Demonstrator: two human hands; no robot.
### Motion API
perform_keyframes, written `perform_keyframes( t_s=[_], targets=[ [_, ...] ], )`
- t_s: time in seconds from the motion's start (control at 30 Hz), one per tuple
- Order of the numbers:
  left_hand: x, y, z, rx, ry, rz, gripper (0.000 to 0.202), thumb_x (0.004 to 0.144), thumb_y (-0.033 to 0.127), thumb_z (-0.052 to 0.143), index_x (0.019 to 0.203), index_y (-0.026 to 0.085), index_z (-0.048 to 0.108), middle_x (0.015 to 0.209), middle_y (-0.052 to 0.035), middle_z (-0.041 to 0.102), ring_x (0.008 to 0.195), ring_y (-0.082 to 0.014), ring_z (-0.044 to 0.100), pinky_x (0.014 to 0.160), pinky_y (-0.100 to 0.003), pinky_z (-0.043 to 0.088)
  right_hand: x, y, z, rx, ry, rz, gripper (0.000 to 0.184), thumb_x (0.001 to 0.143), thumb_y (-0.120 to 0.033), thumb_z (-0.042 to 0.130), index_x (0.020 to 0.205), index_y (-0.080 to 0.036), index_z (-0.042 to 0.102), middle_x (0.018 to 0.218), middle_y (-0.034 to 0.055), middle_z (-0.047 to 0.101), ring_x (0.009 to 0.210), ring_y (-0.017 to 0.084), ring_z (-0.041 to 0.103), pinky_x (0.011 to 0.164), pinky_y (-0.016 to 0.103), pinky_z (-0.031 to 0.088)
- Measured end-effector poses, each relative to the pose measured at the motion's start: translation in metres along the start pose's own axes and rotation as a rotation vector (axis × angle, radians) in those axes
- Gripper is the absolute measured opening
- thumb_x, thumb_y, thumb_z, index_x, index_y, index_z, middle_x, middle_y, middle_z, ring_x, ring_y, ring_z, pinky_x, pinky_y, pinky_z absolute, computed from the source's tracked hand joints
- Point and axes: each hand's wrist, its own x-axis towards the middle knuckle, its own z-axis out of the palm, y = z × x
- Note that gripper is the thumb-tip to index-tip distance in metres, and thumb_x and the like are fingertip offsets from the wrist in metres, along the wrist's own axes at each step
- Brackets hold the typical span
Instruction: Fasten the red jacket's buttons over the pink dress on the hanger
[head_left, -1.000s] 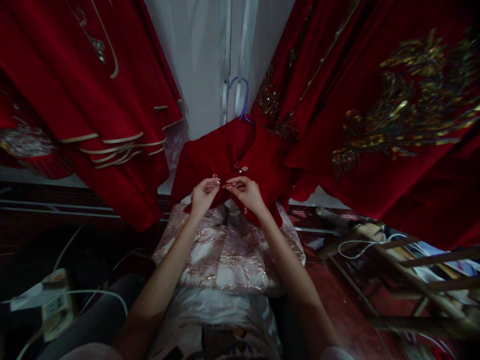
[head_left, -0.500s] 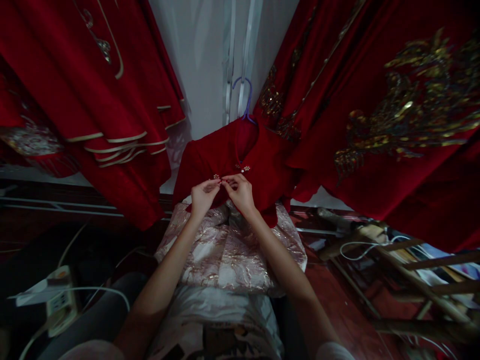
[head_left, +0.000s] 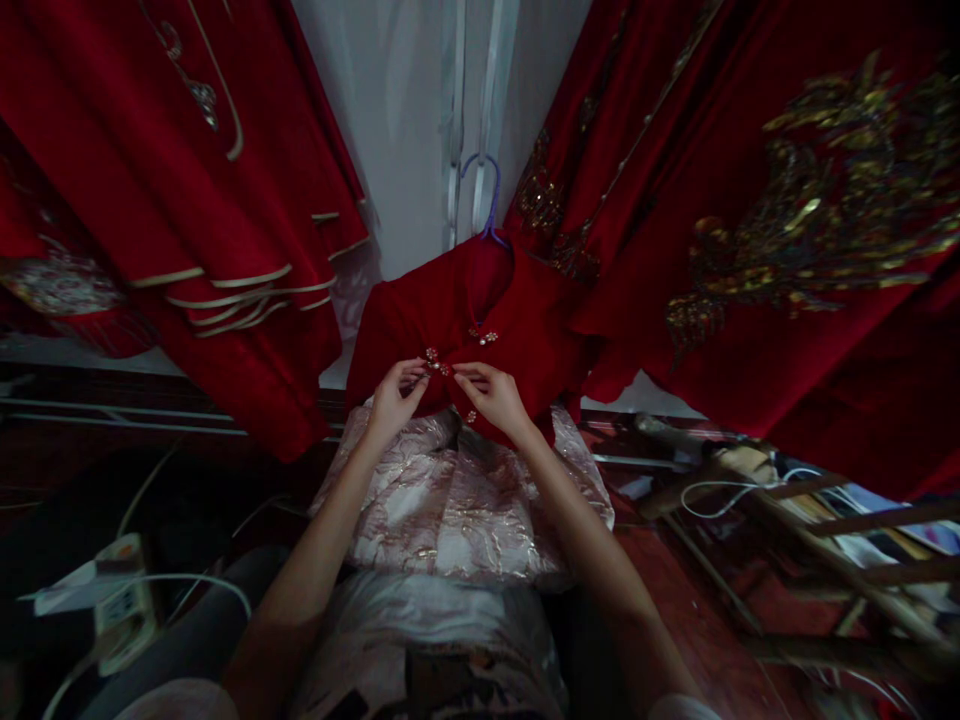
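Observation:
A red jacket [head_left: 540, 320] hangs on a purple hanger [head_left: 493, 200], its lower part over a pale, gold-patterned cloth on my lap. Its front carries beaded fasteners: a collar fastener [head_left: 484, 338], a middle fastener [head_left: 435, 364] and a lower beaded piece [head_left: 471, 416]. My left hand [head_left: 396, 398] pinches the cloth at the left end of the middle fastener. On the other side, my right hand [head_left: 495, 398] has thumb and forefinger closed on the jacket's front just right of that fastener. The fingertips partly hide the cloth they grip.
Red garments with pale trim [head_left: 225, 220] hang at left, and a red garment with gold sequins [head_left: 787, 220] at right. The pale patterned cloth [head_left: 450, 510] covers my lap. A power strip [head_left: 124, 605] with cables lies at lower left. A wooden rack [head_left: 847, 570] stands at right.
My hands have moved apart from their meeting point at the middle fastener, left hand to the left and right hand to the right. The middle fastener and the lower beaded piece now show.

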Motion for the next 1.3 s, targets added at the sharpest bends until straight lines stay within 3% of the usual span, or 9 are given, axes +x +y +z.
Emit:
perform_keyframes(
  t_s=[0.2, 0.33, 0.43, 0.53, 0.67, 0.83, 1.0, 1.1, 1.3],
  targets=[
    [-0.019, -0.016, -0.024, 0.157, 0.019, -0.082, 0.016, 0.082, 0.033, 0.059, 0.09, 0.019, 0.064, 0.089, -0.0036, 0.068, 0.075, -0.0131, 0.063, 0.069, -0.025, 0.05, -0.011, 0.017, -0.03, -0.183, -0.267, 0.093, 0.019, 0.086, -0.029, 0.058, 0.098, -0.018, 0.068, 0.09, 0.0046, 0.073, 0.077, 0.013, 0.069, 0.07, 0.023, 0.054],
    [-0.027, -0.016, -0.027, 0.158, -0.095, -0.121, 0.023, 0.075, 0.035, 0.067, 0.09, 0.02, 0.061, 0.076, 0.0002, 0.065, 0.065, -0.0116, 0.059, 0.061, -0.023, 0.047, -0.013, 0.034, -0.027, -0.287, -0.441, 0.217, 0.021, 0.081, -0.029, 0.066, 0.098, -0.017, 0.068, 0.081, 0.0038, 0.073, 0.07, 0.013, 0.068, 0.063, 0.022, 0.051],
    [-0.032, -0.016, -0.025, 0.113, -0.172, -0.126, 0.026, 0.069, 0.031, 0.071, 0.088, 0.019, 0.059, 0.073, 0.0015, 0.062, 0.063, -0.0111, 0.059, 0.06, -0.023, 0.048, -0.014, 0.043, -0.02, -0.345, -0.444, 0.219, 0.02, 0.073, -0.025, 0.073, 0.091, -0.017, 0.068, 0.076, 0.0025, 0.07, 0.069, 0.013, 0.066, 0.061, 0.02, 0.048],
    [-0.033, -0.014, -0.024, 0.047, -0.206, -0.149, 0.022, 0.068, 0.027, 0.068, 0.087, 0.017, 0.061, 0.081, -0.0015, 0.066, 0.069, -0.0121, 0.063, 0.066, -0.026, 0.052, -0.014, 0.05, -0.014, -0.343, -0.384, 0.182, 0.02, 0.066, -0.021, 0.077, 0.082, -0.017, 0.067, 0.074, 0.0013, 0.068, 0.067, 0.012, 0.063, 0.059, 0.019, 0.046],
    [-0.033, -0.012, -0.025, -0.036, -0.263, -0.196, 0.026, 0.069, 0.028, 0.067, 0.091, 0.015, 0.067, 0.09, -0.006, 0.071, 0.078, -0.0154, 0.067, 0.076, -0.031, 0.054, -0.013, 0.06, -0.009, -0.165, -0.396, 0.184, 0.021, 0.064, -0.027, 0.078, 0.073, -0.017, 0.063, 0.071, 0.0004, 0.068, 0.065, 0.012, 0.063, 0.06, 0.02, 0.047],
    [-0.035, -0.014, -0.025, -0.033, -0.206, -0.228, 0.023, 0.068, 0.03, 0.067, 0.086, 0.015, 0.069, 0.091, -0.0077, 0.073, 0.079, -0.0171, 0.068, 0.079, -0.034, 0.055, -0.01, 0.068, -0.007, 0.03, -0.42, 0.275, 0.022, 0.061, -0.029, 0.078, 0.073, -0.016, 0.064, 0.07, 0.0017, 0.07, 0.065, 0.012, 0.065, 0.063, 0.023, 0.05],
    [-0.036, -0.018, -0.024, -0.021, -0.193, -0.215, 0.02, 0.069, 0.028, 0.064, 0.084, 0.015, 0.069, 0.09, -0.0074, 0.073, 0.079, -0.0171, 0.069, 0.079, -0.034, 0.055, -0.009, 0.056, -0.002, 0.185, -0.47, 0.282, 0.029, 0.057, -0.031, 0.08, 0.076, -0.014, 0.066, 0.073, 0.0033, 0.07, 0.067, 0.012, 0.065, 0.07, 0.026, 0.053],
    [-0.037, -0.021, -0.023, -0.033, -0.189, -0.218, 0.021, 0.067, 0.026, 0.066, 0.085, 0.015, 0.069, 0.088, -0.0071, 0.073, 0.077, -0.0171, 0.069, 0.077, -0.033, 0.056, -0.011, 0.049, 0.013, 0.199, -0.371, 0.229, 0.024, 0.061, -0.031, 0.076, 0.074, -0.014, 0.066, 0.075, 0.0044, 0.071, 0.068, 0.013, 0.066, 0.071, 0.027, 0.054],
    [-0.038, -0.018, -0.02, -0.062, -0.167, -0.279, 0.027, 0.063, 0.028, 0.072, 0.085, 0.014, 0.068, 0.081, -0.0063, 0.073, 0.073, -0.0173, 0.069, 0.076, -0.033, 0.057, -0.019, 0.043, 0.052, 0.074, 0.01, 0.157, 0.009, 0.07, -0.024, 0.066, 0.073, -0.016, 0.062, 0.078, 0.0045, 0.071, 0.071, 0.015, 0.068, 0.068, 0.026, 0.057]
  ],
)
